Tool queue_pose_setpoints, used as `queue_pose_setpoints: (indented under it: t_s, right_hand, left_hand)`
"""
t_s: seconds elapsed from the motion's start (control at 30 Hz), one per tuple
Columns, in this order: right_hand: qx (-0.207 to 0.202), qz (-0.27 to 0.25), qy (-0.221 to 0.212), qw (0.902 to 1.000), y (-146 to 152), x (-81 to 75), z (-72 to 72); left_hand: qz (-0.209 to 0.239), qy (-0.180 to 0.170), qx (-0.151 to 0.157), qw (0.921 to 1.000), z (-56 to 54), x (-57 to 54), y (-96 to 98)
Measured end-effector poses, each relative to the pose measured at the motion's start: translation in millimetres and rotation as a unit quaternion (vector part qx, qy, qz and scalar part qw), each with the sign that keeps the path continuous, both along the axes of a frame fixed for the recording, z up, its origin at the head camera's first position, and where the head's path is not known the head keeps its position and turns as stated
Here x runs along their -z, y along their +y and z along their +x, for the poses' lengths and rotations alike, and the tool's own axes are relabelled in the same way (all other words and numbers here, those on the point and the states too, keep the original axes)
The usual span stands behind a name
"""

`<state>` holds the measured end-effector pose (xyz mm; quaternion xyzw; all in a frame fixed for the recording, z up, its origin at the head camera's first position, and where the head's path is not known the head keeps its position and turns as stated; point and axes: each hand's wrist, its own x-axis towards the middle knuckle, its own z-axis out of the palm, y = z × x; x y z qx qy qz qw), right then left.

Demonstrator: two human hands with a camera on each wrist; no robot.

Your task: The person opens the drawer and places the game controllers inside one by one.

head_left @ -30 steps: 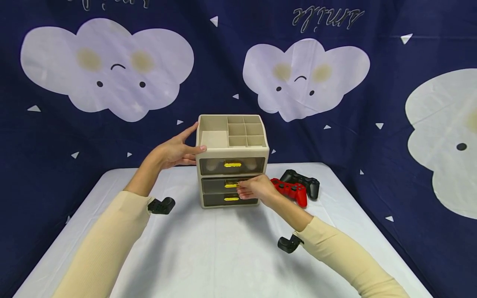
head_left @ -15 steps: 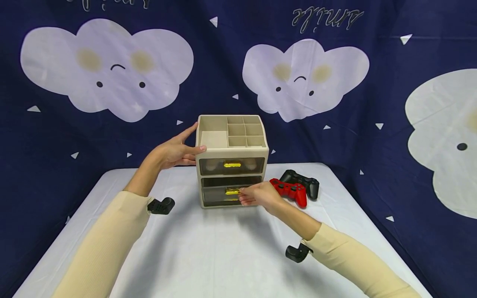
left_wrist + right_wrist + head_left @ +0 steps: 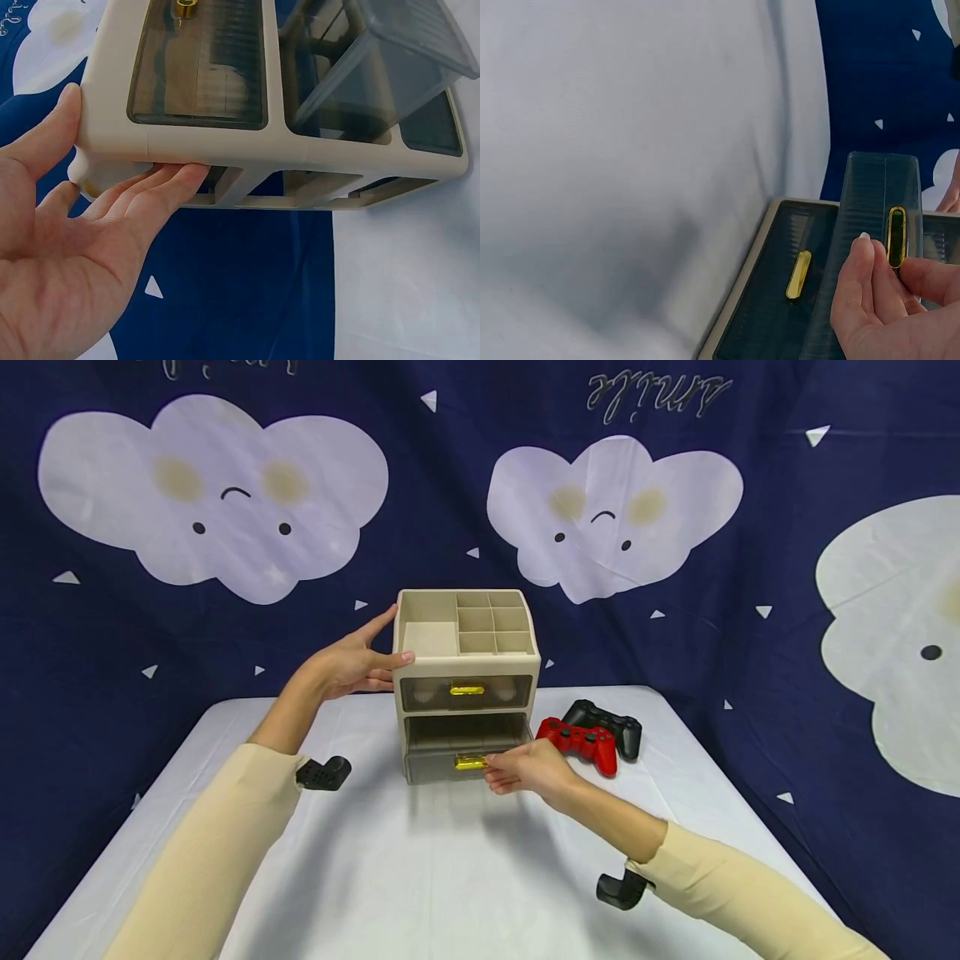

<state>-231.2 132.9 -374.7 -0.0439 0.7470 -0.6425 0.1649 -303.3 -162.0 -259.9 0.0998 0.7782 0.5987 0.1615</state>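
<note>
Pulled-out drawer (image 3: 435, 768) overhangs the bottom drawer (image 3: 771, 292), red controller (image 3: 581, 739) nearby

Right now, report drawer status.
Left fingers on organizer; right fingers pinching gold handle. Middle drawer open. Red controller and black controller at right, clear of drawer.

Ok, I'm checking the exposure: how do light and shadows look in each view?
Head: bright, drawer unit clear, soft shadows on the white tabletop; left wrist: dimmer, but the left hand reads clearly; right wrist: also dim, with a broad gray shadow on the tabletop.
</note>
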Motion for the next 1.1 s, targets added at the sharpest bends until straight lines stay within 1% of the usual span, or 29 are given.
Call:
queue_pose_setpoints:
  t_s: [0.13,0.37,0.53,0.7,0.83,1.0,1.1]
  right_hand:
    - [-0.005,0.011,0.0,0.9999,2,-2.1,6.3]
    - [-0.018,0.005,-0.002,0.9998,2,-1.6,15.8]
    - [-0.018,0.005,0.0,0.9998,2,-2.0,18.4]
    - [-0.025,0.014,-0.01,0.9996,3,-2.5,18.2]
    - [-0.057,0.046,-0.023,0.997,7,-6.7,17.3]
    - [-0.121,0.09,-0.033,0.9879,13,-19.1,13.0]
    - [-0.147,0.11,-0.036,0.9823,18,-28.2,7.9]
  left_hand:
    - [0.007,-0.002,0.002,1.0,0.1,0.3,-0.2]
    - [0.008,-0.001,0.002,1.0,0.3,0.0,-0.6]
    - [0.008,-0.001,0.005,1.0,0.6,-0.3,-0.6]
    - [0.006,0.0,0.007,1.0,0.4,-0.1,-0.8]
    - [0.004,0.0,0.008,1.0,0.3,-0.1,-0.7]
    - [0.003,0.0,0.008,1.0,0.9,0.0,-0.9]
    - [0.004,0.001,0.008,1.0,0.8,0.1,-1.0]
